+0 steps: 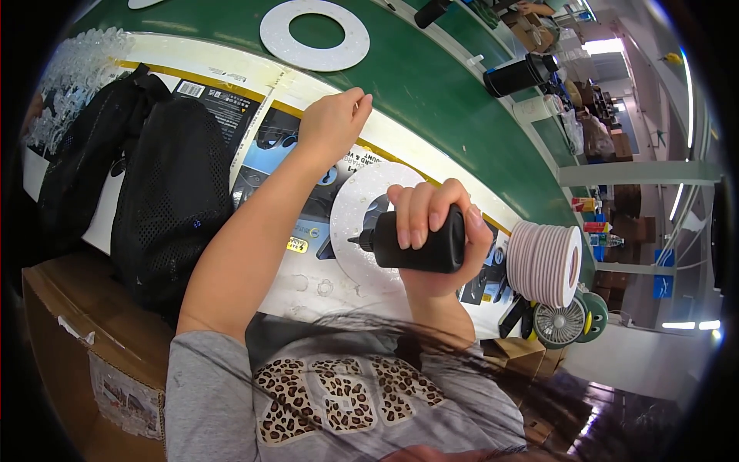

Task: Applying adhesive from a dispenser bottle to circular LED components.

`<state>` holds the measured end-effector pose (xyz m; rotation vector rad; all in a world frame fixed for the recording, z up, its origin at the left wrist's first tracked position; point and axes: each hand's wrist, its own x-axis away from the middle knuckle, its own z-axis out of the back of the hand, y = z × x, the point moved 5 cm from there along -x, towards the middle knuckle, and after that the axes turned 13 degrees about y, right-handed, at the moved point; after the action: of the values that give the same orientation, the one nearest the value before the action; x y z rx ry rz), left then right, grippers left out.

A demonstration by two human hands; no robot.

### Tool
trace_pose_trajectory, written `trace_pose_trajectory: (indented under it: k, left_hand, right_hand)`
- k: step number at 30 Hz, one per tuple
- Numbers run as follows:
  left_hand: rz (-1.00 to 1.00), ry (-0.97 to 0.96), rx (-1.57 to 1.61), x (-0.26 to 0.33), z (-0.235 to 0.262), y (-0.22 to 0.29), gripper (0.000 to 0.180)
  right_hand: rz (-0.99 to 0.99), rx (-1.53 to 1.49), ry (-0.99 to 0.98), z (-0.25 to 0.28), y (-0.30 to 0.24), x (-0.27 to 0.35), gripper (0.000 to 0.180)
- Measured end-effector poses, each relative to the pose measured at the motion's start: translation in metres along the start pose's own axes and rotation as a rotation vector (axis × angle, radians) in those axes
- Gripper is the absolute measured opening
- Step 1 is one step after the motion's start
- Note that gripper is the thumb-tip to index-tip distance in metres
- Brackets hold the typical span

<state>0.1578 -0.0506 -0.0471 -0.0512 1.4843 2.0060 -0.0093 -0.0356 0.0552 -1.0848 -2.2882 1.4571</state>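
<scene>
**Hands: bottle gripped, ring steadied**

Head view only. Right hand [435, 223] wrapped tight around black squeeze bottle [412, 245], nozzle aimed left over white ring board [350, 231], probably to dose its face. Left hand [332, 123] loosely curled, fingertips down just past the ring's far edge, likely pinning the printed sheet [265, 158] beneath. Stack of rings [546, 263] close right, black mesh bags [165, 192] left; green belt [431, 85] beyond, open room there.

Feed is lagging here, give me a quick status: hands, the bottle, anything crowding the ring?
Right hand gripping black bottle, nozzle over white ring board. Left hand closed at far table edge, contents unclear. Stack of rings beside, apart.
</scene>
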Motion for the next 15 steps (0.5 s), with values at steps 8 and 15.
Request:
trace_pose_trajectory:
  k: [8, 15]
  left_hand:
    - [0.011, -0.009, 0.005, -0.001, -0.001, 0.0, 0.031]
    - [0.007, -0.005, -0.011, 0.0, 0.003, 0.001, 0.032]
  right_hand:
    - [-0.049, 0.048, 0.014, 0.0, 0.018, -0.003, 0.032]
    - [-0.048, 0.049, 0.001, 0.001, 0.023, -0.004, 0.033]
